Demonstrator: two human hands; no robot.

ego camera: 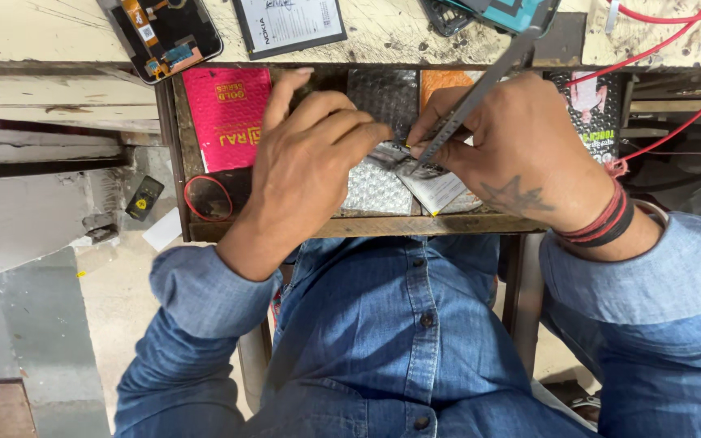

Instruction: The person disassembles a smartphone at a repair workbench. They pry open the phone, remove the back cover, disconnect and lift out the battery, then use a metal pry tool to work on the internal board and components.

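1. My left hand (310, 154) reaches into an open drawer (182, 154) under the table (383, 36). Its fingers are bent and pinch a small flat part (389, 152) at the tips.
2. My right hand (521, 150) is closed around long metal tweezers (480, 93). The tweezers point down toward 7 o'clock, and their tip sits on the same small part.
3. The small part is in the middle of the drawer, right between my two hands. It rests over a bubble wrap bag (375, 191) and a white packet (436, 191).
4. The drawer is crowded. A pink packet (229, 113) lies at 9 o'clock from my left hand, close to the drawer's left wall. A red wire ring (207, 197) lies at 8 o'clock, in the near left corner.
5. The table edge runs just above my fingers at 12 o'clock, so there is little room that way.
6. On the table, an opened phone (164, 32) sits at 11 o'clock and a flat battery (290, 24) at 12 o'clock.
7. Red wires (675, 40) hang at 2 o'clock, beside my right wrist.
8. Both wrists bend inward, with my blue sleeves (204, 300) pushed back.
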